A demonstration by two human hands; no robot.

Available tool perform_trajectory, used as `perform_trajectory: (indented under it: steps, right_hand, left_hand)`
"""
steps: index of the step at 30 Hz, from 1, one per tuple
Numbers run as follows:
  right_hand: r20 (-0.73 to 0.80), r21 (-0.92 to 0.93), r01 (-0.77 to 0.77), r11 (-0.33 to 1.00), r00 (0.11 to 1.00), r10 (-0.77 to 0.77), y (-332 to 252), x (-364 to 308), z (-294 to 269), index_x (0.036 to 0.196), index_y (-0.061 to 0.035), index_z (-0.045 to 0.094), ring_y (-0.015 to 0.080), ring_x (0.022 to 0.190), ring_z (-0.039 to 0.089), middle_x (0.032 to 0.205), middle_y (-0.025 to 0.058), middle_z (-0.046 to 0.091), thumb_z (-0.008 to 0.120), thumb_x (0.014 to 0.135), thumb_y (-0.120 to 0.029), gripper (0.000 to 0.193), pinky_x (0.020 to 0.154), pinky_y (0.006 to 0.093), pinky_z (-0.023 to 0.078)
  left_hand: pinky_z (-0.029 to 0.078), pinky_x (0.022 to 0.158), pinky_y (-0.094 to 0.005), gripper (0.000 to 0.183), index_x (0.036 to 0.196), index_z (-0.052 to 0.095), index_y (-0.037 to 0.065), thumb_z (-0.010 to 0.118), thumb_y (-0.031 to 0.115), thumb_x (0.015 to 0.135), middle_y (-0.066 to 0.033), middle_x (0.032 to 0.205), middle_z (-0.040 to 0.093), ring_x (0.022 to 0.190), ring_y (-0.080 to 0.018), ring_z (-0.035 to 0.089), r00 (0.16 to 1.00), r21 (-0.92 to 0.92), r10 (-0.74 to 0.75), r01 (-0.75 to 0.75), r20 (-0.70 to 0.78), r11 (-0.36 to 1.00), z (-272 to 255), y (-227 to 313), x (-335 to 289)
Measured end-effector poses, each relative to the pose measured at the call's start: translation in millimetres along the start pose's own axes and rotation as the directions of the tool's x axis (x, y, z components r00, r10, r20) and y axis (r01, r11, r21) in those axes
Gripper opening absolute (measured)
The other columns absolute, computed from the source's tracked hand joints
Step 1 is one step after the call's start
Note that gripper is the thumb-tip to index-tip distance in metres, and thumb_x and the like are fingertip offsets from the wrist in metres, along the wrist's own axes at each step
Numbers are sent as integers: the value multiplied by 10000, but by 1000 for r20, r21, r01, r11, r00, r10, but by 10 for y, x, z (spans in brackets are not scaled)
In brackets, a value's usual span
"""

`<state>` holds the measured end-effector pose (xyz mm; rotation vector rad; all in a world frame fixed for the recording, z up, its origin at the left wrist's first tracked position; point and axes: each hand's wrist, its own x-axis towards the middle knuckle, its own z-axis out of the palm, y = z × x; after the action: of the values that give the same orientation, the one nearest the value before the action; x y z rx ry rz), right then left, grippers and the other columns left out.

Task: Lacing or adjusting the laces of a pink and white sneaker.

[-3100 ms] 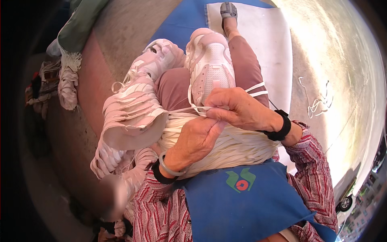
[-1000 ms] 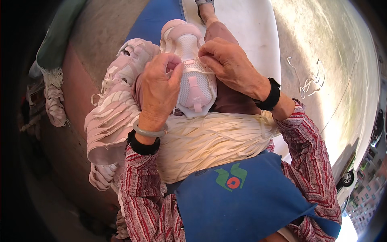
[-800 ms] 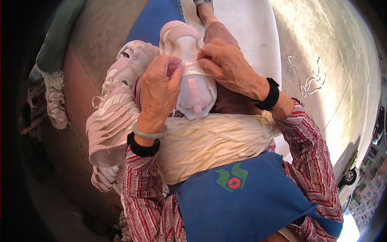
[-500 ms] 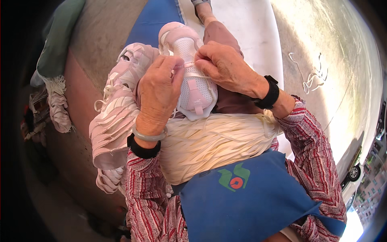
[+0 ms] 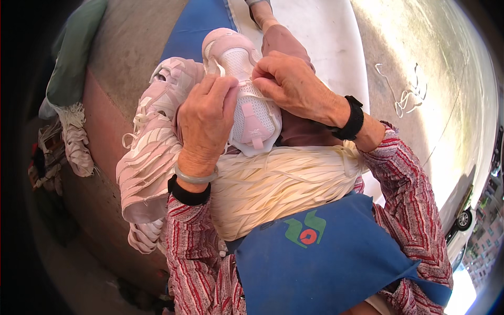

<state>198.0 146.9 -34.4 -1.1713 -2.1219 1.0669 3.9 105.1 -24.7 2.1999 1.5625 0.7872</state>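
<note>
A pink and white shoe upper (image 5: 254, 116) with a mesh tongue lies on my lap, its toe pointing away from me. My left hand (image 5: 206, 118) is over its left side, thumb and forefinger pinched together on a white shoelace (image 5: 245, 82). On the other side my right hand (image 5: 294, 80) is closed too, its fingertips pinching the lace at the right row of eyelets. A short stretch of lace crosses the tongue between the two hands. The lace ends inside my fingers are hidden. Across my lap, just below the upper, rests a thick bundle of cream shoelaces (image 5: 283, 184).
A stack of pink and white shoe uppers (image 5: 149, 163) leans at my left. Loose laces (image 5: 407, 100) lie on the concrete floor to the right. A blue cloth (image 5: 325, 257) covers my lap. At far left hangs a green bundle (image 5: 76, 52) with white strands below.
My left thumb has straightened a little against the forefinger. The upper and both hands are shifted slightly left in the view. Both hands keep their pinch.
</note>
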Motion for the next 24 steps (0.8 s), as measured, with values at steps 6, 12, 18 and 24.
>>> perform_trajectory:
  steps: [6, 12, 18, 24]
  right_hand:
    - [-12, -70, 142, 987, 990, -143, 47, -11, 33, 891, -1, 602, 300, 789, 585, 832, 153, 582, 619, 875, -85, 88, 704, 368, 480]
    - [-2, -107, 166, 980, 986, -167, 69, -19, 21, 914, -4, 599, 316, 813, 583, 878, 142, 572, 612, 886, -73, 76, 720, 378, 484]
    - [12, -238, 198, 951, 979, -201, -25, -13, 40, 868, 2, 587, 323, 820, 601, 890, 147, 576, 611, 865, -56, 64, 734, 384, 503]
    - [9, -205, 187, 961, 982, -189, -8, 15, 47, 817, 10, 571, 327, 805, 617, 856, 161, 584, 626, 829, -49, 81, 721, 388, 526]
  left_hand:
    - [496, 626, -385, 73, 891, 620, 69, 667, 49, 838, -93, 815, 605, 738, -286, 617, 999, 32, 10, -9, -37, 999, 39, -7, -20]
    - [488, 633, -397, 76, 896, 603, 60, 653, 39, 842, -102, 813, 593, 746, -301, 608, 999, 40, 14, -12, -32, 999, 65, 19, 5]
    - [481, 646, -406, 70, 895, 596, 55, 645, 43, 847, -110, 823, 588, 751, -313, 595, 1000, 41, -4, 5, -31, 999, 80, 16, -4]
    - [476, 648, -411, 63, 892, 588, 53, 635, 40, 851, -115, 819, 578, 762, -317, 588, 999, 57, -18, 19, -28, 998, 61, 39, -3]
